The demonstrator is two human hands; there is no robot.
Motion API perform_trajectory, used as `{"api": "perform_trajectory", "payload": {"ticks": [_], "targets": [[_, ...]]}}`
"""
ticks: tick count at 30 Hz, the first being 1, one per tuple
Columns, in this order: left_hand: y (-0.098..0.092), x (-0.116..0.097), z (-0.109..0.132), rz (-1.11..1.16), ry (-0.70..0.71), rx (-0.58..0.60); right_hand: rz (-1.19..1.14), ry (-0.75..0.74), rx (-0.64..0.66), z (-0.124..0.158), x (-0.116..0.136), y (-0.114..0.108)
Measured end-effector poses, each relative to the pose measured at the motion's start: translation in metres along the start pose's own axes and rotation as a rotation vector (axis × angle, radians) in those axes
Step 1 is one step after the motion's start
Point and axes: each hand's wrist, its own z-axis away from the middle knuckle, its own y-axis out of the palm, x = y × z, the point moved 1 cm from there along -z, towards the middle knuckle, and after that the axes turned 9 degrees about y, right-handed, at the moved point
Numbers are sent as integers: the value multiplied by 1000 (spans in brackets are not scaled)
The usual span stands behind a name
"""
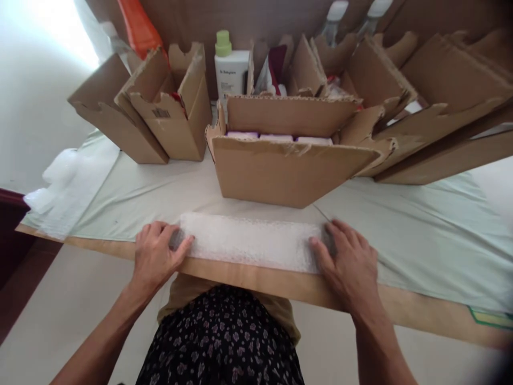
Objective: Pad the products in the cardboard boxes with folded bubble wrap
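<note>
A long folded strip of white bubble wrap [250, 241] lies along the near edge of the table [420, 310]. My left hand [157, 252] rests on its left end, fingers curled over the wrap and thumb pressing its near side. At the other end, my right hand [348, 260] lies with fingers laid over the wrap and thumb tucked at its near edge. Just behind the strip stands an open cardboard box [286, 170] with pale lilac packs [276, 137] lined up inside.
Smaller open cartons [160, 115] stand at the back left, more cardboard boxes [425, 107] at the right. A white bottle with a green cap [230, 64] and an orange item [139, 27] are behind them. Loose plastic wrap [68, 184] lies at the left. A pale cloth [433, 230] covers the table.
</note>
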Motion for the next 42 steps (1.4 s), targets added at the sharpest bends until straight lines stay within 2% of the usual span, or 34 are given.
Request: {"api": "perform_trajectory", "payload": {"ticks": [3, 5, 8, 10, 12, 14, 17, 19, 20, 22, 25, 28, 30, 33, 37, 40, 42], "targets": [[11, -9, 1, 100, -16, 3, -42, -83, -30, 1, 2, 7], [12, -19, 0, 232, -38, -37, -116, -127, -53, 4, 0, 0], [-1, -23, -6, 439, -133, -34, -276, -26, -25, 14, -1, -21], [-14, -12, -16, 515, -210, -13, -412, 97, 66, 25, 7, -33], [-24, 6, -36, 483, -244, -50, -538, 202, 196, 40, 25, -36], [-26, 25, -64, 375, -210, -122, -637, 262, 332, 57, 50, -30], [-9, 42, -108, 208, -103, -201, -695, 249, 481, 73, 84, -14], [6, 41, -120, 136, -31, -245, -688, 218, 523, 74, 95, -7], [13, 36, -117, 133, 25, -261, -688, 211, 539, 72, 96, -6], [19, 19, -95, 199, 176, -257, -709, 196, 585, 64, 96, -6], [13, -17, -33, 417, 396, -146, -724, 120, 627, 51, 93, -11], [3, -48, 24, 554, 484, 22, -737, 61, 656, 42, 94, -15], [1, -61, 46, 553, 504, 72, -764, 83, 709, 39, 96, -15], [6, -70, 51, 507, 517, 49, -826, 167, 795, 40, 95, -15], [9, -74, 35, 489, 512, -73, -951, 218, 855, 46, 92, -26], [0, -78, 26, 634, 429, -218, -1098, 158, 861, 47, 96, -41], [-9, -78, 26, 837, 287, -207, -1227, 100, 799, 41, 100, -47]]}}
